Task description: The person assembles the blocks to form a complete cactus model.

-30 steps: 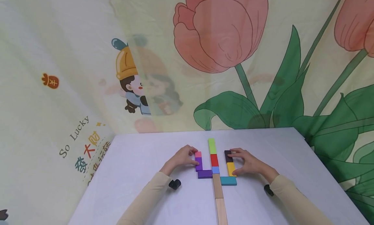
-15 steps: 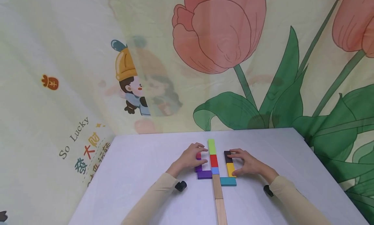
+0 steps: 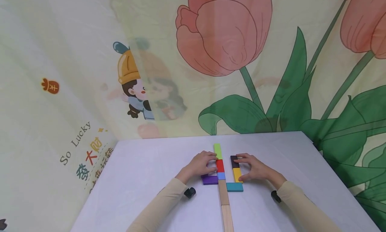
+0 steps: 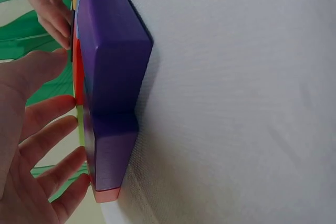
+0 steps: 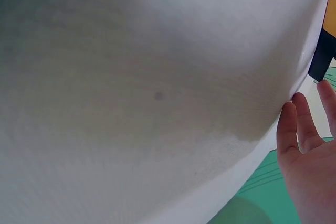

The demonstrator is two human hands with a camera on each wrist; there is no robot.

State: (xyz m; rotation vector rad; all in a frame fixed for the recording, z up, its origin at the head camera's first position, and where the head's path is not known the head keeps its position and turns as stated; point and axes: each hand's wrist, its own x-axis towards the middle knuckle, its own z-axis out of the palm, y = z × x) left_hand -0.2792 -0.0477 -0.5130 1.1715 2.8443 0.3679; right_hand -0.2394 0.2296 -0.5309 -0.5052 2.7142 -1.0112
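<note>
Over the left side of a row of coloured blocks, my left hand (image 3: pixel 199 165) reaches with its fingertips to the green block (image 3: pixel 217 151) and the red block (image 3: pixel 220 165). Its fingers spread fairly straight in the left wrist view; whether they touch is unclear. Beneath that hand are a purple block (image 3: pixel 210 180), a second purple block (image 4: pixel 109 153) and a pink block (image 4: pixel 107 195), mostly hidden from the head view. My right hand (image 3: pixel 256 166) rests its fingertips by the black block (image 3: pixel 234 161), its thumb at the yellow block (image 3: pixel 237 175).
A small blue block (image 3: pixel 221 175) follows the red one, then a brown block (image 3: pixel 223 191) and a paler wooden block (image 3: pixel 227 218). A teal block (image 3: pixel 234 187) lies right of the brown one. All rest on the white tabletop (image 3: pixel 120 191), before a printed cloth backdrop.
My left hand has left the pink and purple blocks and moved right, to the green and red blocks. My right hand stays by the black and yellow blocks.
</note>
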